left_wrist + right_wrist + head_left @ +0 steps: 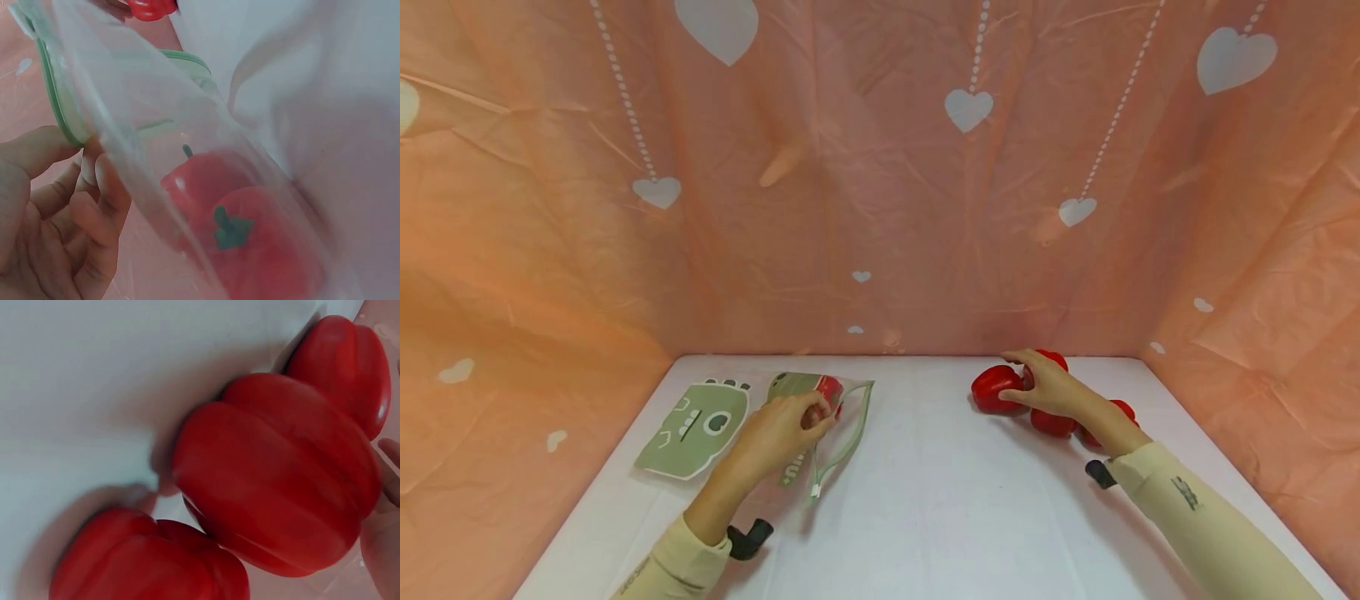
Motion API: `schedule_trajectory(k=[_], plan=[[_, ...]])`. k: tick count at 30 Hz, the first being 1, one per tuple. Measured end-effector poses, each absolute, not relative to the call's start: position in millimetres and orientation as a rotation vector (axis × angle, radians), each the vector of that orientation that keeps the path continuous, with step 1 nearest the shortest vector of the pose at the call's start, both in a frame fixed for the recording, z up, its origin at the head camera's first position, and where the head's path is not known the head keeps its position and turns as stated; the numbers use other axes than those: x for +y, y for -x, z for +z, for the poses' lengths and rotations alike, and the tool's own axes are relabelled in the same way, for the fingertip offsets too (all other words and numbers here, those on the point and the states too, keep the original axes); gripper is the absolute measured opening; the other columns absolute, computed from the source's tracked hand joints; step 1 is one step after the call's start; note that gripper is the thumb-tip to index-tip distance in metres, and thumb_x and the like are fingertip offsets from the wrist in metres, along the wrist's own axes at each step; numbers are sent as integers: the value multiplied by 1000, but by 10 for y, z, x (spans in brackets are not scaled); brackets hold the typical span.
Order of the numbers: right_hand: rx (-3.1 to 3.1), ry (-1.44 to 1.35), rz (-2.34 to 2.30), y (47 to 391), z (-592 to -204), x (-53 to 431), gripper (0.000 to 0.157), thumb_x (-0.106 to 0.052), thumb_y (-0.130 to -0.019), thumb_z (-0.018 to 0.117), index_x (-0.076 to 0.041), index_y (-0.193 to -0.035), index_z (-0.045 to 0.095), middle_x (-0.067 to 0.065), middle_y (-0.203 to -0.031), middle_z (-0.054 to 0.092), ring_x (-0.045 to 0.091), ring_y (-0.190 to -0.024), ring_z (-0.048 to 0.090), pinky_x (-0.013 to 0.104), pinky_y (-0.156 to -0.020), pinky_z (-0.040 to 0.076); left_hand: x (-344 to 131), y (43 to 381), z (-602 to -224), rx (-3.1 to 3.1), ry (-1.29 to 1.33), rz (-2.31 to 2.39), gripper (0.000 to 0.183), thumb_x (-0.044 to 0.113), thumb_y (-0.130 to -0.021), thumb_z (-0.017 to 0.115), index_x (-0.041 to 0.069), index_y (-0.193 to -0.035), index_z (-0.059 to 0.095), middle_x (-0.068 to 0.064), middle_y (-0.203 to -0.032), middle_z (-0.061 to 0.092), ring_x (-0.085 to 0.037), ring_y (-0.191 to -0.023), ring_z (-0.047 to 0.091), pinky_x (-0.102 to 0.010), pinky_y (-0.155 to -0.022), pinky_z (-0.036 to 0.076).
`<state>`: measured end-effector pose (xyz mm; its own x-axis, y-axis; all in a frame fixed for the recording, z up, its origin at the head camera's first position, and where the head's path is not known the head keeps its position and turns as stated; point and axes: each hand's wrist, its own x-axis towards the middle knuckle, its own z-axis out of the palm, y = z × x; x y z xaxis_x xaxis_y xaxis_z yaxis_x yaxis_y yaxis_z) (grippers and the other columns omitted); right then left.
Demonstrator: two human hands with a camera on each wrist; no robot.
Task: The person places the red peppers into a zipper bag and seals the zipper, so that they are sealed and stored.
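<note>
My left hand (786, 429) pinches the green-zipped rim of a clear zip bag (850, 442) between thumb and fingers. Two red bell peppers (256, 244) with green stems show through the clear side in the left wrist view; the bag's other side has green printed panels. Over a group of red bell peppers on the right of the table is my right hand (1051, 385). Its fingers and thumb are spread beside the leftmost bell pepper (996, 389). In the right wrist view a large bell pepper (275, 475) partly hides the hand.
A flat green bag with a cartoon monster face (700, 429) lies left of my left hand on the white table (917, 500). Pink-orange curtains with white hearts (887, 208) stand behind and at both sides. Dark wrist-camera mounts (750, 539) project from both sleeves.
</note>
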<state>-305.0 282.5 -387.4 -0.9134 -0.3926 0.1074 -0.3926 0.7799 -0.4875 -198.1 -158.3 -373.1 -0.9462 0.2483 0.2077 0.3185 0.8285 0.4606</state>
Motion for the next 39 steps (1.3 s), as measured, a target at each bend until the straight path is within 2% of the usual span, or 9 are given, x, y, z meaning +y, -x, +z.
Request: schedule_trajectory(k=[7,22,32,39], plan=[[2932,618,-764,3091,-3882,2833,80,-30,-92,86,0,-156,49,25,-146,57,45,-125,58,58,-96,58,-1568,1985,-3735,-2865,445,-748,8,23,-99,78,19,-96,71,11,-72,60,-8,-64,53,-32,-60,45],[2920,603,-655,3098,-3878,2812,84,-24,-90,88,8,-154,44,28,-144,56,47,-127,56,65,-103,52,-1568,1988,-3758,-2858,452,-752,10,24,-99,78,18,-96,71,11,-72,60,-8,-63,53,-32,-60,45],[2902,573,-630,3100,-3852,2790,82,-18,-89,89,6,-155,45,30,-145,55,48,-129,55,65,-102,52,-1563,1985,-3735,-2856,448,-742,9,23,-99,78,18,-96,71,11,-73,61,-8,-64,54,-32,-61,45],[2897,599,-624,3051,-3826,2792,77,-14,-90,87,6,-153,48,27,-140,59,45,-123,59,63,-102,53,-1545,1975,-3762,-2877,432,-727,9,27,-100,77,20,-98,72,13,-74,61,-6,-64,54,-32,-59,45]])
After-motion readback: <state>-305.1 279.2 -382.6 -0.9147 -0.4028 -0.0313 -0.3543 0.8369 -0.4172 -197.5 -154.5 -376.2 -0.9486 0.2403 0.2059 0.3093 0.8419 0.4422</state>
